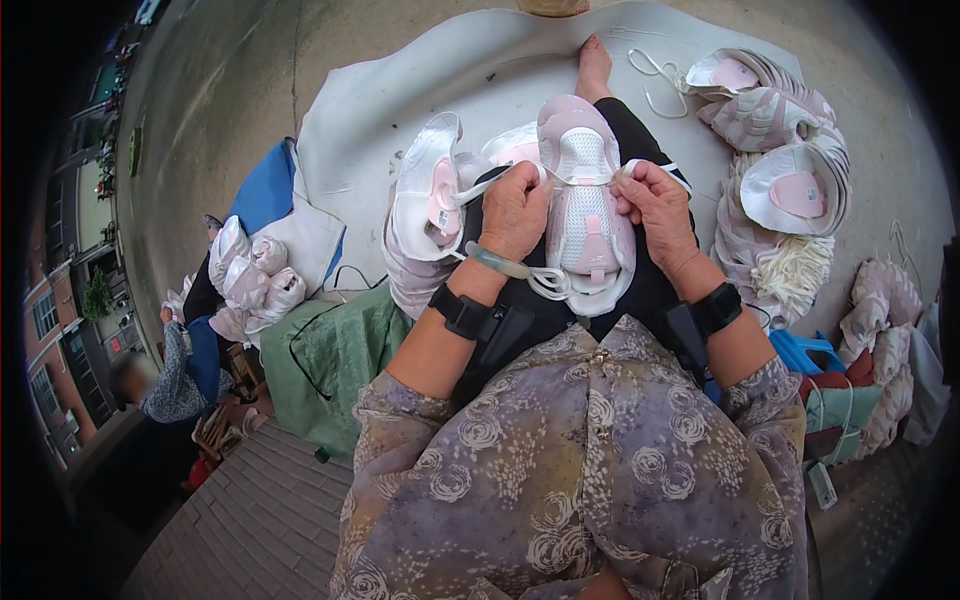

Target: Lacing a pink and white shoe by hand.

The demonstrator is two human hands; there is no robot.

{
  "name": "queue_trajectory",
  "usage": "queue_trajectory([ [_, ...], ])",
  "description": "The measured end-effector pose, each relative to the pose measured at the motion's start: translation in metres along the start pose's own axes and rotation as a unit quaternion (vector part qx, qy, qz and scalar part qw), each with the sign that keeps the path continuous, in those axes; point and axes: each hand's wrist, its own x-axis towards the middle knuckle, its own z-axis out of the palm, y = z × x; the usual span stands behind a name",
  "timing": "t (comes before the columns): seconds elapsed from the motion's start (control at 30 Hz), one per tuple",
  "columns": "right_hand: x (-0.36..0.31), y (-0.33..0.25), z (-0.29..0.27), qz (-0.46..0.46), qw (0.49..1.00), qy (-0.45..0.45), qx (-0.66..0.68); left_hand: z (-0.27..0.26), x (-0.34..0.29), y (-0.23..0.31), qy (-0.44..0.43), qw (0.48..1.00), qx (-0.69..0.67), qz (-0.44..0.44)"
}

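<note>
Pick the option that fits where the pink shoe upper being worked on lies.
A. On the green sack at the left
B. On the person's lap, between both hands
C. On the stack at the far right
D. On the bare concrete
B: the shoe upper rests on the lap, with the left hand and right hand gripping white lace at its sides.

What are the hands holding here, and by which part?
Both the left hand and right hand grip a pink-and-white shoe upper by its side edges, pinching white lace.
</note>
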Motion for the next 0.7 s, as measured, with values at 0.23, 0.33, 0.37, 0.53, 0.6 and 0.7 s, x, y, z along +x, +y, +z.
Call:
queue_trajectory([
  [0.23, 0.001, 0.001, 0.0, 0.012, 1.0, 0.011, -0.011, 0.004, 0.004, -0.01, 0.002, 1.0, -0.023, -0.013],
  [0.33, 0.004, 0.004, -0.001, -0.014, 0.998, 0.002, -0.06, 0.005, 0.006, -0.012, 0.002, 1.0, -0.019, -0.017],
  [0.37, 0.006, 0.007, 0.0, -0.078, 0.984, 0.011, -0.16, 0.006, 0.007, -0.014, 0.005, 0.999, -0.025, -0.02],
  [0.53, 0.01, 0.005, 0.009, -0.359, 0.785, 0.03, -0.504, 0.006, 0.007, -0.016, 0.007, 0.999, -0.04, -0.024],
  [0.6, 0.013, 0.013, 0.009, -0.348, 0.792, 0.054, -0.499, 0.008, 0.008, -0.012, 0.014, 1.0, -0.021, 0.018],
  [0.7, 0.016, 0.022, 0.001, -0.299, 0.851, 0.054, -0.429, 0.009, 0.005, -0.006, 0.033, 0.999, 0.016, 0.038],
])
